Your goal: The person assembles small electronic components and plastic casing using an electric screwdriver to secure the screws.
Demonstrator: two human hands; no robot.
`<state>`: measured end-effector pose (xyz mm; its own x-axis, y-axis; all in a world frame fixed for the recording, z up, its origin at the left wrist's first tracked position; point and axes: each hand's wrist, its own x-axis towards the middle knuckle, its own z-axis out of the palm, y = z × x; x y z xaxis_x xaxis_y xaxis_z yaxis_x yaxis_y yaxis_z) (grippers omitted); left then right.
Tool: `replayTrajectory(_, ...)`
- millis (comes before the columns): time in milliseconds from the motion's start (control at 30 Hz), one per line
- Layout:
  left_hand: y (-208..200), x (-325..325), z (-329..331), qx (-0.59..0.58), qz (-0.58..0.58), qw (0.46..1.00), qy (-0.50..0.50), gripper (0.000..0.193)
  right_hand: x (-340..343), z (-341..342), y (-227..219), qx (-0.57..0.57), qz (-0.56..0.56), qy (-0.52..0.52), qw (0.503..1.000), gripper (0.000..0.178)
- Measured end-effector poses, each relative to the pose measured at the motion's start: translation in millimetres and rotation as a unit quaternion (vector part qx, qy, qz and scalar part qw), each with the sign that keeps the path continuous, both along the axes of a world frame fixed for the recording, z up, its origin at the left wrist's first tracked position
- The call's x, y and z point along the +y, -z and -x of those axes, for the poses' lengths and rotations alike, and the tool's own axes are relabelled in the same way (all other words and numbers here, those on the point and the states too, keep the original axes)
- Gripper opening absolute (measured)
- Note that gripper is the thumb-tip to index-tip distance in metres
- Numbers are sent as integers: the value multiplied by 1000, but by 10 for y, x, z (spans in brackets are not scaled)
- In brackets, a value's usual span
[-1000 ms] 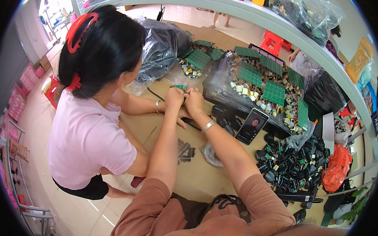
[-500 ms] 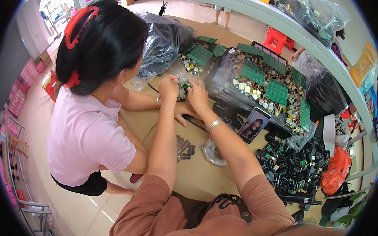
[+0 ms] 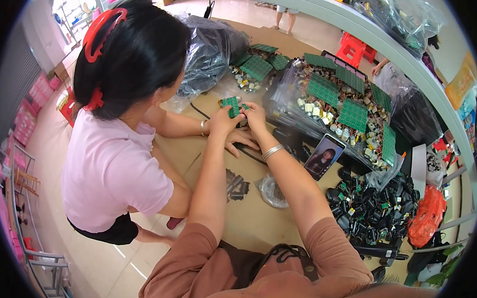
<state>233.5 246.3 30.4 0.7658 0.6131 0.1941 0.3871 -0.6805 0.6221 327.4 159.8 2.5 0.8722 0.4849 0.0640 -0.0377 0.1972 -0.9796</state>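
My left hand grips a green circuit board panel, its flat face turned up. Close beside it, my right hand is closed in a pinch at the board's right side. A small green bit shows at those fingertips, too small to name. Just below my hands, a co-worker's hand lies spread on the table, near a dark cable. The co-worker, in a pink shirt, leans in from the left.
Green panels with wired parts heap on plastic bags at the right. A phone leans below them, near a pile of black housings. A clear bag and flat dark pieces lie nearer. A shelf arches overhead.
The board in my hands has turned, so its flat green face now shows. My left hand has moved slightly down and right, closer to the right hand.
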Motion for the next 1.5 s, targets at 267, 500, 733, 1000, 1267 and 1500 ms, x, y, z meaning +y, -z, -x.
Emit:
replayTrajectory(267,-23,210,20,-106,101,989,2,45,74,0,-85,43,-9,-67,997,26)
replayTrajectory(500,-5,298,24,-139,191,971,-22,42,190,-56,-108,-4,13,-87,996,25)
replayTrajectory(733,329,501,-91,-267,333,903,-45,28,93,21,-252,40,-47,-98,993,29)
replayTrajectory(1000,519,657,-168,-342,353,861,-129,23,28,191,-424,19,-42,-44,998,29)
replayTrajectory(1267,66,134,-105,-218,-185,923,-255,25,-346,286,-988,128,-152,-121,973,28)
replayTrajectory(1500,-533,-707,509,-306,438,819,208,45,-914,697,-1215,87,-72,-187,976,29)
